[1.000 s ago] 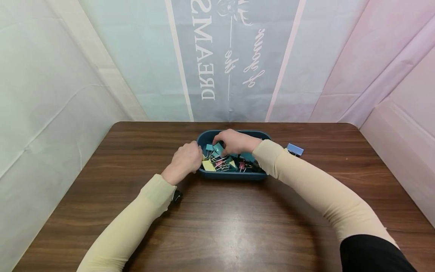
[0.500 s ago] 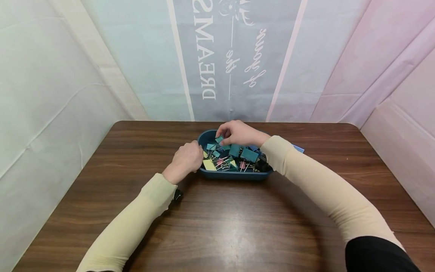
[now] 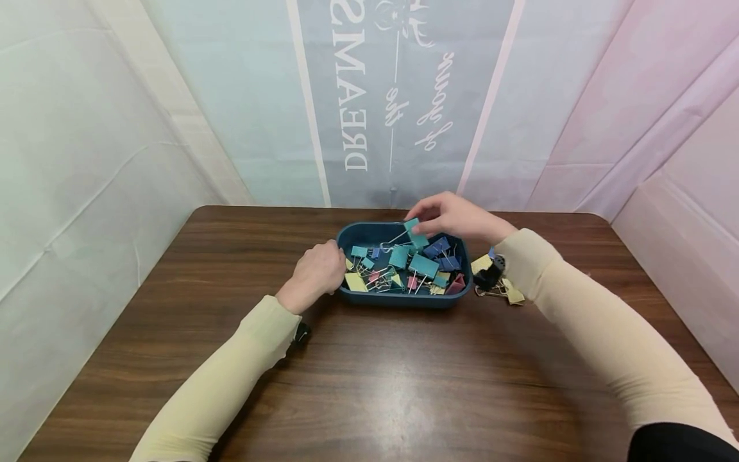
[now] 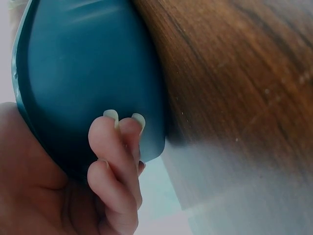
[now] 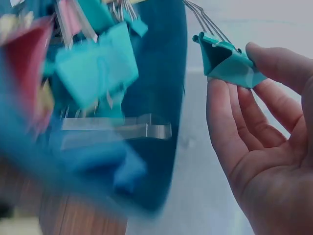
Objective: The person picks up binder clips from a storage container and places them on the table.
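A dark teal plastic bin (image 3: pixel 398 300) sits near the table's far edge with several binder clips inside, teal, blue, yellow and red. My left hand (image 3: pixel 314 269) grips the bin's left end; in the left wrist view its curled fingers (image 4: pixel 115 142) lie along the outer wall (image 4: pixel 93 63). Above the bin's back rim, my right hand (image 3: pixel 456 216) pinches a teal binder clip (image 3: pixel 417 235) between thumb and fingers. In the right wrist view this clip (image 5: pixel 230 71) is raised clear of the others, its wire handles pointing away from the palm.
Yellow binder clips (image 3: pixel 512 292) lie on the wooden table (image 3: pixel 392 372) right of the bin. A black wrist device (image 3: pixel 489 274) hangs under the right sleeve, partly covering them. A printed cloth backdrop (image 3: pixel 404 96) rises behind the table's far edge.
My right hand has lifted the teal binder clip out of the bin's left part and moved up and to the right with it. The left hand has stayed put on the bin.
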The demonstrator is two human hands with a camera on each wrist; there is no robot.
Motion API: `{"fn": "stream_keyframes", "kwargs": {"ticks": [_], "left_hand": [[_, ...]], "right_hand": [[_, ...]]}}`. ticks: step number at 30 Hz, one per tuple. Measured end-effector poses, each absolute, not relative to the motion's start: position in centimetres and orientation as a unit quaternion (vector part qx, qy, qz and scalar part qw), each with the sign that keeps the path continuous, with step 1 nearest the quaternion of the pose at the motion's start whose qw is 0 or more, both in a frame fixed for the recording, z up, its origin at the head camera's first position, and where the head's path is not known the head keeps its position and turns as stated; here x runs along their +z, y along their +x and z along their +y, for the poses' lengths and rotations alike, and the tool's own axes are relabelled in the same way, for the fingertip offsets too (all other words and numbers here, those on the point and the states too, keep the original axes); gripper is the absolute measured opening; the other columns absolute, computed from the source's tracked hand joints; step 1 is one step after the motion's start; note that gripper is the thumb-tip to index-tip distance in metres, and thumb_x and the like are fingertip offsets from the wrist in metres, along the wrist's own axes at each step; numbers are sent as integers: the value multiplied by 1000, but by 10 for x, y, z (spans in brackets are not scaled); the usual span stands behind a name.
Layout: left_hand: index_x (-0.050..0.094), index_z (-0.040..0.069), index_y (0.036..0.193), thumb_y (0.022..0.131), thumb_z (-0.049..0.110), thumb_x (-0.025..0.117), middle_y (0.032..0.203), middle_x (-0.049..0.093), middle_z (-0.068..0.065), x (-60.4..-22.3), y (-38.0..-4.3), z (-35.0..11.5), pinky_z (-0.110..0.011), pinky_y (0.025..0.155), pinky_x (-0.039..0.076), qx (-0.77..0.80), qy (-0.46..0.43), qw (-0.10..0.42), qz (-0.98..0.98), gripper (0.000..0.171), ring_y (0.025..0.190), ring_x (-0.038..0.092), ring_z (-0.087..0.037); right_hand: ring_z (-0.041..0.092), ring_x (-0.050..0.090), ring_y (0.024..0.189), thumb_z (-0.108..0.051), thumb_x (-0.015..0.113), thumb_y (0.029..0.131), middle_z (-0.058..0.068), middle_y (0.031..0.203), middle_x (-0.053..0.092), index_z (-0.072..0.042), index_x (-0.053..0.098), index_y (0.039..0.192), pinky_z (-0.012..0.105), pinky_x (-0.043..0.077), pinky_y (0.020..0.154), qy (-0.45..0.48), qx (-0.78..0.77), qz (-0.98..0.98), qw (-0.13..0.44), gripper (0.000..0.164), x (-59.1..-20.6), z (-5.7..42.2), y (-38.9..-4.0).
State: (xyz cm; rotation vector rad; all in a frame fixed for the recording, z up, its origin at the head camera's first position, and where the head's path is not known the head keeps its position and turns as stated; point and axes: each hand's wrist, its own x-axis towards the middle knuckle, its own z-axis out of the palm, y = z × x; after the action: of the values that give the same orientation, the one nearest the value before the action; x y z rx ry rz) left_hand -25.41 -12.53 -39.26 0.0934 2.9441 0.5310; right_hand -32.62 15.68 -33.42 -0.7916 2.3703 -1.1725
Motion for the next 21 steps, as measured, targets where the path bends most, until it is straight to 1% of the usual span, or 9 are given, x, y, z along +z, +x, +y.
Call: {"fn": "stream_keyframes", "kwargs": {"ticks": [3,6,10,12,16,21], "left_hand": [[54,-7,115,107,25,36,77,56,-13,-392,-254,-125,-29,44,49,177,29,74,981,37,54,59,-22],[54,-7,116,107,24,37,78,56,-13,-392,-253,-125,-29,43,49,177,29,76,981,37,53,59,-22],[54,-8,118,107,24,36,78,56,-13,-393,-253,-124,-29,43,49,179,31,81,980,38,54,59,-22],[54,-7,119,108,25,35,78,56,-13,-393,-254,-124,-29,43,49,180,30,81,980,39,54,59,-22],[54,-7,119,108,25,34,77,56,-12,-394,-254,-125,-30,44,50,176,28,78,981,40,55,59,-22],[54,-7,119,108,25,35,77,56,-12,-394,-254,-126,-30,45,50,175,29,76,981,39,55,59,-22]], "right_hand": [[27,65,92,-24,70,95,10,108,68,-8,68,123,44,56,85,-263,-412,853,182,32,-332,181,-324],[28,64,89,-28,68,97,10,103,67,-9,68,123,41,56,79,-248,-389,871,168,32,-332,207,-321],[28,63,87,-31,66,98,10,103,67,-10,69,123,37,55,74,-212,-367,893,153,33,-334,241,-315],[27,62,90,-30,65,98,10,106,66,-9,69,123,37,55,77,-189,-370,897,152,33,-337,257,-312],[24,62,92,-31,64,99,8,106,68,-7,68,124,39,54,81,-162,-367,903,151,35,-347,285,-310],[19,64,85,-28,63,100,9,100,70,-1,66,124,39,55,80,-161,-381,896,162,36,-362,308,-305]]}}
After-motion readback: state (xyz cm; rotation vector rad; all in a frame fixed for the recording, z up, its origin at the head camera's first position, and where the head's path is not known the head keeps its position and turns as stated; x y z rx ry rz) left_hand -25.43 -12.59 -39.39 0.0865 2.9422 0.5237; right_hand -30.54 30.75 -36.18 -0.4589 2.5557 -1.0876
